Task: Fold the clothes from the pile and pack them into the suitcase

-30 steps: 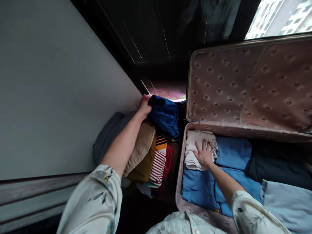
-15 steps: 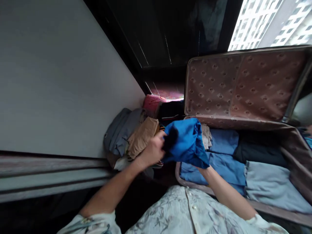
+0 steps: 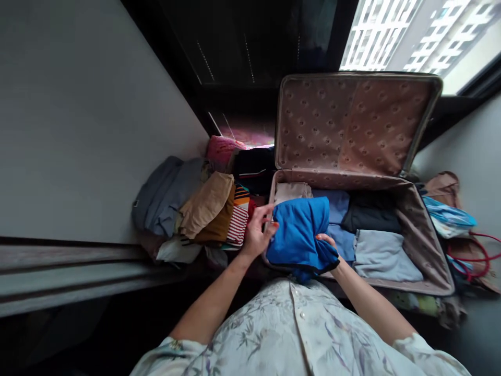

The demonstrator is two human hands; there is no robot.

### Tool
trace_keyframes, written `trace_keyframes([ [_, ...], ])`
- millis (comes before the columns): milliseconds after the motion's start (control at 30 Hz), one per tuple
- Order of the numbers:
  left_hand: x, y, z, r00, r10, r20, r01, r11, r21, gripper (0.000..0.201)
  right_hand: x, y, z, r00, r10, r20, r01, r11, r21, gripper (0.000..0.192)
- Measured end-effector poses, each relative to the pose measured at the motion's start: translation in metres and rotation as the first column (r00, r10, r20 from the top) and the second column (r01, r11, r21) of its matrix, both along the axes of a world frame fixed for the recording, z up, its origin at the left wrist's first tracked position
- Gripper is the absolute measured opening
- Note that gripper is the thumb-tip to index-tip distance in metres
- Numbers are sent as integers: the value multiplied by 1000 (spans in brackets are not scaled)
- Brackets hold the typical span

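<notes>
A folded blue garment [image 3: 299,232] with dark edging lies across my hands, above the front left part of the open suitcase [image 3: 434,263]. My right hand [image 3: 331,248] grips its right side, thumb on top and the other fingers hidden beneath. At its left edge is my left hand [image 3: 258,235], fingers bent and apart, the fingertips close against the cloth. Inside the suitcase are folded clothes: a beige piece [image 3: 291,190], blue pieces [image 3: 342,240], a black piece [image 3: 370,211] and a light grey piece [image 3: 381,253].
Left of the suitcase are piled clothes, among them a grey bundle [image 3: 166,196], a tan garment [image 3: 207,203] and a red-and-white striped one [image 3: 237,224]. A bag with red handles [image 3: 485,256] stands at the right. The patterned suitcase lid [image 3: 348,122] leans upright by the window.
My left hand has let go of a dark part of the cloth and opened beside it. The blue garment now lies flatter and neater. The view has shifted, showing more on the right.
</notes>
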State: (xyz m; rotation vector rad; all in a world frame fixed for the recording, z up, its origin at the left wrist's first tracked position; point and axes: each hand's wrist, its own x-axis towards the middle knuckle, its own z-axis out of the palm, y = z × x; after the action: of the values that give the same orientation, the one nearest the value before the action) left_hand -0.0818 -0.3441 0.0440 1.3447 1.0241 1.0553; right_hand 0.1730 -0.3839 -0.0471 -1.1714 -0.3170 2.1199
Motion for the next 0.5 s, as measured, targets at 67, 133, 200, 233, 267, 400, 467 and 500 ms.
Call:
trace_keyframes([
  [67, 5, 2, -25, 986, 98, 135, -52, 950, -309, 76, 10, -3, -1, 999, 26, 37, -25, 999, -33, 18],
  [133, 18, -5, -53, 956, -4, 293, 182, 792, -583, 81, 18, -7, -6, 998, 12, 60, -10, 999, -42, 20],
  [200, 33, -14, -77, 903, -98, 418, 387, 606, -695, 75, 27, -11, -14, 993, -26, 114, 31, 999, -39, 25],
  [233, 40, -17, -86, 888, -121, 444, 432, 553, -713, 71, 32, -13, -18, 988, -47, 147, 53, 998, -38, 30],
  [267, 48, -19, -94, 885, -133, 447, 445, 527, -724, 68, 38, -16, -21, 982, -60, 180, 66, 997, -27, 35],
  [400, 77, -4, -113, 909, -151, 389, 408, 511, -756, 64, 70, -17, -29, 945, -44, 325, 8, 994, 109, 49],
  [467, 94, 16, -115, 903, -157, 400, 418, 537, -733, 66, 89, -9, -28, 915, -95, 392, 23, 982, 186, 54],
  [500, 104, 28, -115, 892, -167, 421, 438, 555, -707, 67, 98, -1, -27, 903, -141, 406, 53, 974, 219, 55],
])
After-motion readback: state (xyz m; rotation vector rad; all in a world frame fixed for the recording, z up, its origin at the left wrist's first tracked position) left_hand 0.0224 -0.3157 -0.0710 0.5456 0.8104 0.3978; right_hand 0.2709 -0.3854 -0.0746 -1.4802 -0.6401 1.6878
